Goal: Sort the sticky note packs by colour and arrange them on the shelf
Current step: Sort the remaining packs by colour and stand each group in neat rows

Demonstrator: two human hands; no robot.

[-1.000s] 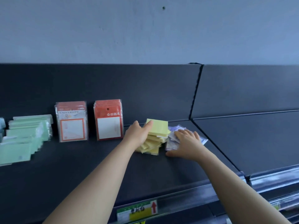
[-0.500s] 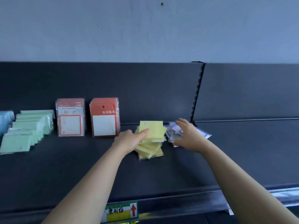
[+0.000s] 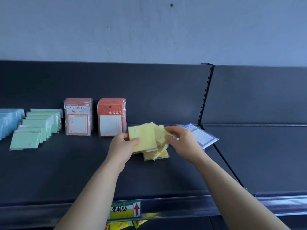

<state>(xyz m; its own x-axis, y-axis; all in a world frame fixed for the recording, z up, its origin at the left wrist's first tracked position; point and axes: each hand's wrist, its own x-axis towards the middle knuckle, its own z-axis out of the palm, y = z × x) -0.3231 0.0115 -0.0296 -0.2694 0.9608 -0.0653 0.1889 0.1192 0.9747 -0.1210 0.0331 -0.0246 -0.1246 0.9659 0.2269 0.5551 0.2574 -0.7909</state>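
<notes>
A loose heap of yellow sticky note packs (image 3: pixel 157 153) lies mid-shelf on the dark shelf (image 3: pixel 66 171). My left hand (image 3: pixel 122 146) grips one yellow pack (image 3: pixel 144 138) lifted above the heap, thumb on its front. My right hand (image 3: pixel 181 140) pinches a second yellow pack (image 3: pixel 160 135) at its right edge. Purple-bordered packs (image 3: pixel 201 137) lie flat just behind my right hand, partly hidden by it. To the left stand two rows of red packs (image 3: pixel 111 120) (image 3: pixel 77 117), then green packs (image 3: pixel 35 130) and blue packs (image 3: pixel 9 120).
A price label with a red arrow (image 3: pixel 126 210) sits on the shelf's front rail. A vertical upright (image 3: pixel 206 95) divides this shelf bay from the one to the right. A grey wall rises behind. Yellow items (image 3: pixel 126 225) show below the rail.
My left hand has lifted a yellow pack off the heap. My right hand moved left from the purple packs and took hold of another yellow pack.
</notes>
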